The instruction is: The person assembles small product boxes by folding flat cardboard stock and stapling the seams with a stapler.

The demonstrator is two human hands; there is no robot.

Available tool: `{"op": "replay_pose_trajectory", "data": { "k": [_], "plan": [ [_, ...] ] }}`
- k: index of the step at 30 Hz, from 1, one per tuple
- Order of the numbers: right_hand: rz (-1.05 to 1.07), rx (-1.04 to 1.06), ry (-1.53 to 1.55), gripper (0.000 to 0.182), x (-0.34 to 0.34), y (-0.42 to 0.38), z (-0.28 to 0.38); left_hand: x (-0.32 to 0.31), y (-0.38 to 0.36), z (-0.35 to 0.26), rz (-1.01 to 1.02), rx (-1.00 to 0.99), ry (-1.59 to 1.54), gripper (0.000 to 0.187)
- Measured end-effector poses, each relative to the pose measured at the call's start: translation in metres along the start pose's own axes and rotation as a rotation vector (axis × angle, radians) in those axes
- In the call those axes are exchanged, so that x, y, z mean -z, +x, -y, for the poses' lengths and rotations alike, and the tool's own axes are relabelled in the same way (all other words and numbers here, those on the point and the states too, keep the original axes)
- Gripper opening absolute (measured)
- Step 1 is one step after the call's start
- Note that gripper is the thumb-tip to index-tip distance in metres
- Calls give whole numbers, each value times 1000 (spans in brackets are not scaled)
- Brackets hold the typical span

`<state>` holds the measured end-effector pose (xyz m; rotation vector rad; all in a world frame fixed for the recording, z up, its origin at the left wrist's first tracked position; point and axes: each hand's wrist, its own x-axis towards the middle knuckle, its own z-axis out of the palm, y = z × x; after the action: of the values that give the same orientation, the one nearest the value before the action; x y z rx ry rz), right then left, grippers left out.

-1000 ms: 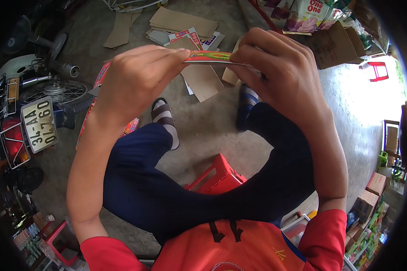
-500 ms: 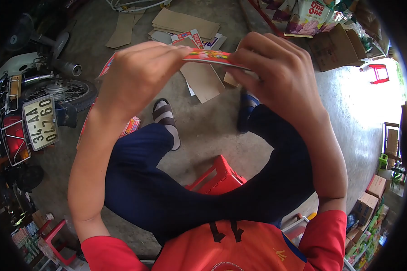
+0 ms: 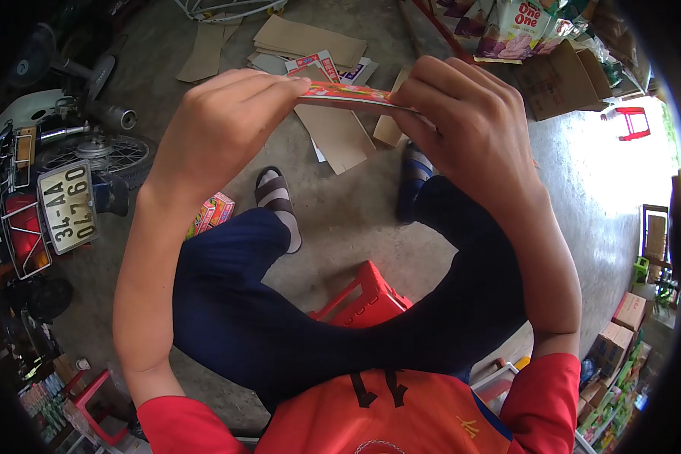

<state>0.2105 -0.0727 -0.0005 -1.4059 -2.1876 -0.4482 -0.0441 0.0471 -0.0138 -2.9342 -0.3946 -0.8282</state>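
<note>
Both my hands are raised in front of me, with a red printed piece of cardboard point(image 3: 348, 93) stretched between them. It shows nearly edge-on, with a colourful pattern on its upper face and a grey underside. My left hand point(image 3: 231, 125) pinches its left end between thumb and fingers. At the other end my right hand point(image 3: 465, 113) grips it, fingers curled over the top and thumb beneath. Much of the cardboard is hidden behind the hands. Beside my left knee lies a red patterned box or stack of printed card point(image 3: 213, 213), partly covered by my forearm.
Flat brown cardboard sheets point(image 3: 337, 136) and printed pieces lie on the concrete floor ahead. A motorbike point(image 3: 68, 200) stands at the left. An open carton point(image 3: 560, 79) is at the upper right. Under me is a red plastic stool point(image 3: 365, 299). Shelved goods line the lower right.
The cardboard's red part that stuck out left of my left hand and forearm has gone from sight there. My left hand has shifted slightly left; the strip between the hands looks straighter.
</note>
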Motion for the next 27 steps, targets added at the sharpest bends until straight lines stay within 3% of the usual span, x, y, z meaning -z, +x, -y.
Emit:
{"op": "replay_pose_trajectory", "data": {
  "k": [7, 10, 27],
  "plan": [
    [16, 8, 23, 16, -6, 2, 12, -5, 9, -18, -54, -59, -34, 19],
    [10, 14, 18, 10, -3, 3, 13, -4, 8, -21, -36, -51, -53, 28],
    [55, -9, 108, 18, -6, 1, 15, -5, 10, -28, -18, -44, -74, 29]
  ]
}}
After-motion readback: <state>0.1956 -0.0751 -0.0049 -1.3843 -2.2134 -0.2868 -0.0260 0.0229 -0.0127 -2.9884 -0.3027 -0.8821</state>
